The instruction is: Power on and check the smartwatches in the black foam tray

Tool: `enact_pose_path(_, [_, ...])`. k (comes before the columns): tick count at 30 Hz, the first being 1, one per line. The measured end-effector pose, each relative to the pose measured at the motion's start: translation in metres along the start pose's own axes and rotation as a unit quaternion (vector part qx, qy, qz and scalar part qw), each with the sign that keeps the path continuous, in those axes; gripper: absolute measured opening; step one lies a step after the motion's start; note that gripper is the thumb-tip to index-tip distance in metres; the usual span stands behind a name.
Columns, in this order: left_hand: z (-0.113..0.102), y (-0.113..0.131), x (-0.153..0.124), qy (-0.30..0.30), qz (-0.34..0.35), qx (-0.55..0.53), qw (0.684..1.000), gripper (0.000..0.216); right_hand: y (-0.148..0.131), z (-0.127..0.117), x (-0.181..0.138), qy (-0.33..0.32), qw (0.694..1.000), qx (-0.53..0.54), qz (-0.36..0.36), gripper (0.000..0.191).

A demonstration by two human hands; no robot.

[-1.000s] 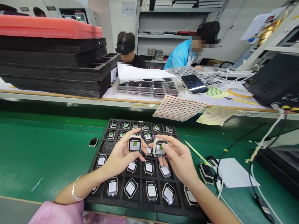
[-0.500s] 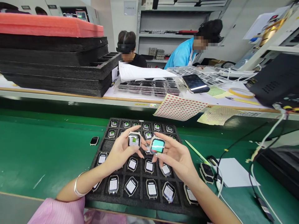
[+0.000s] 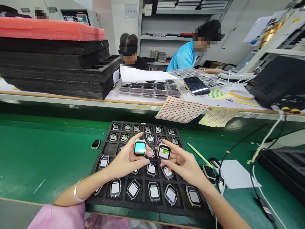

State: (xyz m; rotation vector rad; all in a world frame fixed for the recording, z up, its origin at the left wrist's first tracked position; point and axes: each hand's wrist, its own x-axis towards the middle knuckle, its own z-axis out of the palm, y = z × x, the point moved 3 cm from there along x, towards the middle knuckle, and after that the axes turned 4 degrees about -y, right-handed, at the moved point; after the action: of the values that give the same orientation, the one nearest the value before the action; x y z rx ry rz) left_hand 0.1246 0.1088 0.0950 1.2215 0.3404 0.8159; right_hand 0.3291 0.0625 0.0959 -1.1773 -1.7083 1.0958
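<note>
My left hand (image 3: 127,159) holds a smartwatch case (image 3: 139,148) whose lit screen is cyan with a red strip at the bottom. In my right hand (image 3: 182,160) is a second smartwatch case (image 3: 164,151), its screen white with a green block. Both are without straps and face up toward me, a small gap apart. Beneath my hands lies a black foam tray (image 3: 159,203) with rows of compartments. Several lit watches sit in it, among them one watch (image 3: 154,191) in the front row. Fingers and wrists hide part of the tray's middle.
A dark-screened watch (image 3: 96,144) lies on the green bench left of the tray. To the right are a light green pen (image 3: 197,153), more watches (image 3: 209,174), white paper (image 3: 237,175) and cables. A shelf behind carries stacked black foam trays (image 3: 54,70) and a phone (image 3: 196,86). Two people sit beyond.
The left watch's screen has turned from white and green to cyan and red. The right one has gone from cyan to white and green. My hands have shifted slightly lower and farther apart.
</note>
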Motion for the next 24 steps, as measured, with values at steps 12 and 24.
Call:
enact_pose_path(12, [-0.064, -0.059, 0.033, -0.059, -0.006, 0.527, 0.848, 0.041, 0.08, -0.043, 0.012, -0.055, 0.894, -0.444, -0.005, 0.043])
enact_pose_path(24, [-0.072, -0.027, 0.0, -0.15, -0.058, 0.664, 0.73, 0.035, 0.066, 0.015, 0.057, -0.154, 0.865, -0.476, -0.039, 0.035])
